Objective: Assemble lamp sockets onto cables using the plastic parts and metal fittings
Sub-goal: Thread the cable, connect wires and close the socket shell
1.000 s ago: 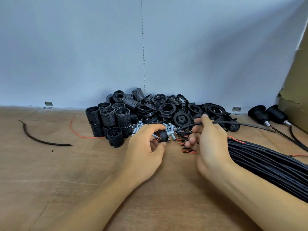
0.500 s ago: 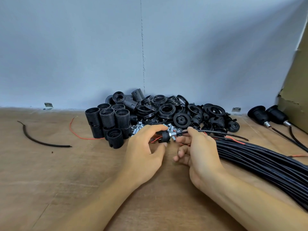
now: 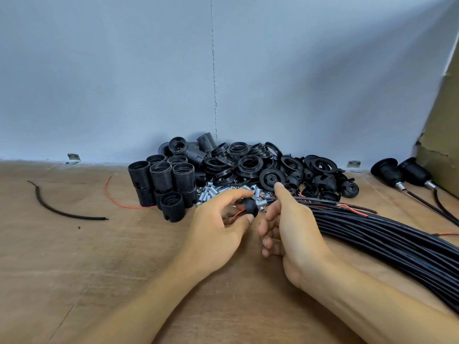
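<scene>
On the near part of the wooden table [image 3: 74,269] both forearms reach in from the near edge, and the two hands meet just short of the parts heap. The left hand [image 3: 218,227] pinches a small black domed cap [image 3: 249,206] between thumb and forefinger, its other fingers curled under; a thin red lead [image 3: 236,214] comes out of the cap into the palm. A short silver metal fitting [image 3: 262,204] sticks out of the cap's right side. The right hand [image 3: 293,224] grasps the cable [image 3: 270,200] that runs into that fitting, thumb upright against it and the lower fingers loosely bent. To the right, a thick cable bundle [image 3: 397,239] of black cords sweeps from the hands toward the near right corner, with red leads showing at its far ends. On the left lie a curved black cable scrap [image 3: 62,212] and a loose red wire [image 3: 116,202]. Just beyond the fingers sits a scatter of silver metal fittings [image 3: 223,189]. Left of those stand black threaded socket shells [image 3: 161,180], stacked upright in two tiers. Behind and to the right is a heap of black rings and caps [image 3: 248,162]. At the far right, two assembled sockets [image 3: 390,171] lie on their cables beside a cardboard sheet [image 3: 444,145]. A pale blue wall [image 3: 124,83] closes the far side, with two small metal brackets [image 3: 73,157] at its foot
</scene>
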Available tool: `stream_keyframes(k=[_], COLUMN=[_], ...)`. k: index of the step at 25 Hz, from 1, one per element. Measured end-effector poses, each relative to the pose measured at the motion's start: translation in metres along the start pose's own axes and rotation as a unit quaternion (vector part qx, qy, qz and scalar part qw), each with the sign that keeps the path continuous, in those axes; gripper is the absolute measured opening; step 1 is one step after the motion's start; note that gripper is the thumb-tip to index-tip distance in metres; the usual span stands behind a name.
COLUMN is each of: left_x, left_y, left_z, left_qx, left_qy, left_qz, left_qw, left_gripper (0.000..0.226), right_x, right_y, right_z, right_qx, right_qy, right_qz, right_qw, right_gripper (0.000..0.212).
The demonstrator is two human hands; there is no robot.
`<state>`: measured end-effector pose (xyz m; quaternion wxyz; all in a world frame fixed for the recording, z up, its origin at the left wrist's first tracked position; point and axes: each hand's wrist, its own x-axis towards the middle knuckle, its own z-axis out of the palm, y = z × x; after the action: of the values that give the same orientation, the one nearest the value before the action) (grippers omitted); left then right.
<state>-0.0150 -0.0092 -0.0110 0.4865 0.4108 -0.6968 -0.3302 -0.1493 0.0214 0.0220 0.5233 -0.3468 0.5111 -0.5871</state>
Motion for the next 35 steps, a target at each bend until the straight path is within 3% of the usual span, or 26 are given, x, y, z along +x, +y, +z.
stream_keyframes(k=[1,3,4,6,8,9,12,16,20,22,25,28,31,35], left_x=[0.001,0.004,0.004,0.004,0.002,0.001,0.002,0.002,0.003,0.004,0.005,0.007,0.009,0.011], left_y=[-0.001,-0.001,-0.002,0.0,0.001,0.0,-0.001,0.003,0.006,0.007,0.009,0.007,-0.001,-0.003], left_z=[-0.001,-0.001,0.0,0.002,0.004,0.004,0.005,0.006,0.005,0.004,0.005,0.008,0.006,0.006], left_qx=[0.005,0.02,0.027,0.036,0.05,0.062,0.089,0.092,0.091,0.101,0.136,0.151,0.125,0.096], left_qy=[-0.013,-0.04,-0.046,-0.042,-0.024,-0.012,-0.006,-0.016,-0.029,-0.036,-0.04,-0.046,-0.021,-0.026], left_qz=[-0.009,-0.02,-0.022,-0.014,0.005,0.009,-0.002,-0.011,-0.023,-0.024,-0.039,-0.053,-0.083,-0.096], left_qw=[1.0,0.999,0.998,0.998,0.998,0.998,0.996,0.996,0.995,0.994,0.989,0.986,0.988,0.99], left_gripper=[0.043,0.04,0.04,0.04,0.04,0.039,0.035,0.03,0.023,0.028,0.028,0.046,0.018,0.013], right_x=[0.0,0.002,0.004,0.012,0.019,0.023,0.026,0.024,0.023,0.021,0.025,0.037,0.05,0.06], right_y=[-0.001,-0.004,-0.006,-0.008,-0.007,-0.005,0.007,0.014,0.013,0.009,-0.002,-0.013,-0.018,-0.014], right_z=[0.0,-0.004,-0.009,-0.021,-0.028,-0.029,-0.03,-0.026,-0.015,-0.002,0.029,0.065,0.092,0.105], right_qx=[-0.011,-0.09,-0.169,-0.339,-0.473,-0.511,-0.522,-0.484,-0.498,-0.489,-0.437,-0.437,-0.478,-0.485], right_qy=[-0.028,-0.059,-0.054,-0.015,-0.015,-0.033,-0.077,-0.053,-0.014,-0.013,-0.034,-0.066,-0.079,-0.067], right_qz=[-0.026,-0.157,-0.243,-0.377,-0.413,-0.398,-0.359,-0.362,-0.372,-0.391,-0.377,-0.332,-0.29,-0.262], right_qw=[0.999,0.982,0.954,0.862,0.778,0.761,0.77,0.795,0.783,0.78,0.816,0.833,0.825,0.832], right_gripper=[0.051,0.045,0.041,0.022,0.003,0.008,0.014,0.013,0.014,0.015,0.018,0.038,0.058,0.06])
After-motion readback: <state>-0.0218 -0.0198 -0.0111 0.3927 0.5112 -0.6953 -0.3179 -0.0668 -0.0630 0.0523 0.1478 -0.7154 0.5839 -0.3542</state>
